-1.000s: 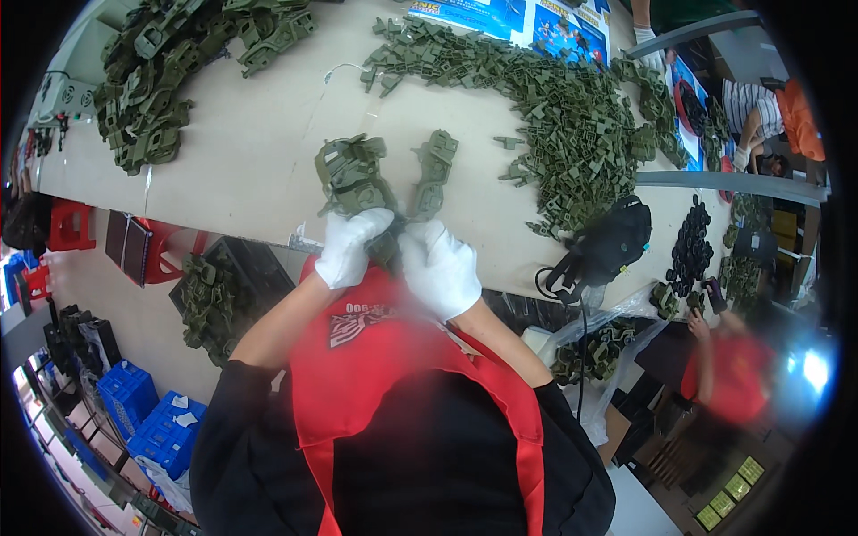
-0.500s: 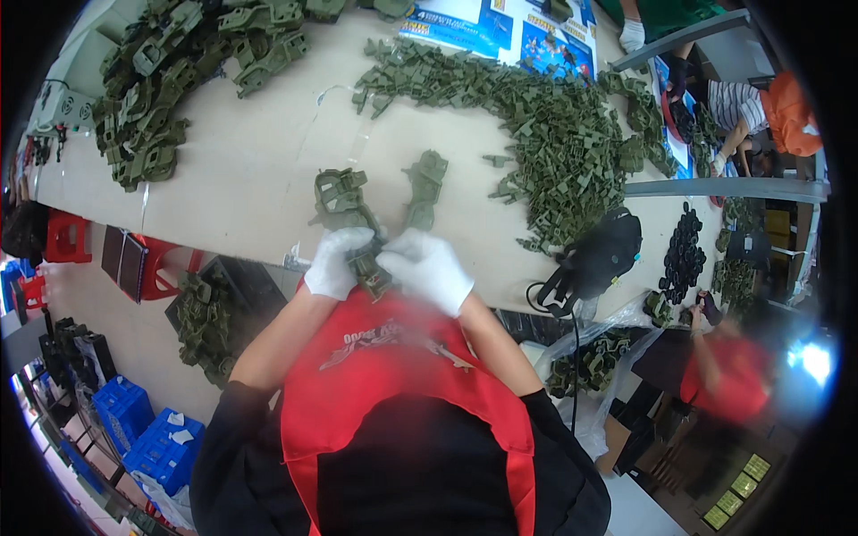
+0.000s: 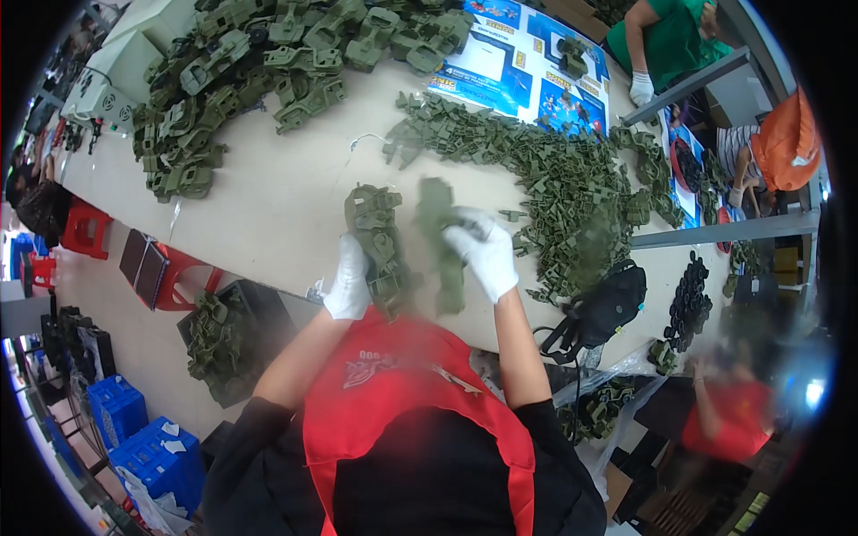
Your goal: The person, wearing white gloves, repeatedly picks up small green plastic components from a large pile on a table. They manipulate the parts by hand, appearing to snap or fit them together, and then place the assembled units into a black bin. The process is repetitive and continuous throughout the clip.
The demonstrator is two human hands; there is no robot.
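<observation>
My white-gloved left hand is closed along the left side of an olive-green plastic vehicle body, whose near end reaches to the table edge. My right hand, also in a white glove, grips a second long olive-green vehicle part by its right side. That part is smeared by motion, so its details are not clear. It stands just right of the first body, a narrow gap between them. To the right of my right hand lies a large heap of small green plastic parts.
Green vehicle bodies are piled at the far left. Printed blue sheets lie at the back. A black bag rests by the right table edge, near a grey metal bar. A crate of green parts stands below left. Other people work at right.
My right hand has left the first vehicle body and taken hold of the second part, moving right. My left hand stays at the first body. The whole view has shifted slightly.
</observation>
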